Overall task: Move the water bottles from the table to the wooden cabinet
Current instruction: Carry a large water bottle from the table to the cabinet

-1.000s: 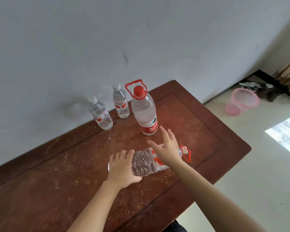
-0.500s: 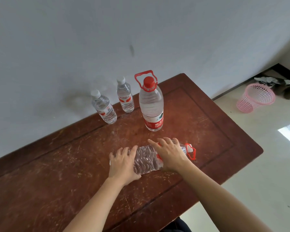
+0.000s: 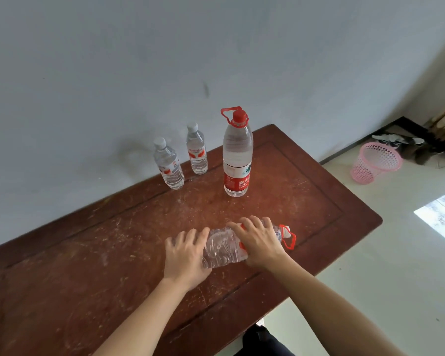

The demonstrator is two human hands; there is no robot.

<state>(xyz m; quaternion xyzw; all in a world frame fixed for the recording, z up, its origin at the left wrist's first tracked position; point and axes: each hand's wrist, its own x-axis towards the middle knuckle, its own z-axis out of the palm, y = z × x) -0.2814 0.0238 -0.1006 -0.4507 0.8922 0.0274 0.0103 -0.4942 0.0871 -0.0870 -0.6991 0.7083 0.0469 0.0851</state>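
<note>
2 hands grip the lying water bottle (image 3: 224, 249) on the surface (image 3: 88, 265): left hand (image 3: 185, 255) round its bottom, right hand (image 3: 260, 242) near its neck. Beyond them stand 1 big bottle (image 3: 237, 160) and 2 small bottles (image 3: 168, 165) (image 3: 197, 152), holding water.

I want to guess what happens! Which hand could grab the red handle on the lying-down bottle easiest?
Probably the right hand: it grips the bottle near its neck, beside the handle. The left hand holds the far bottom end.
</note>
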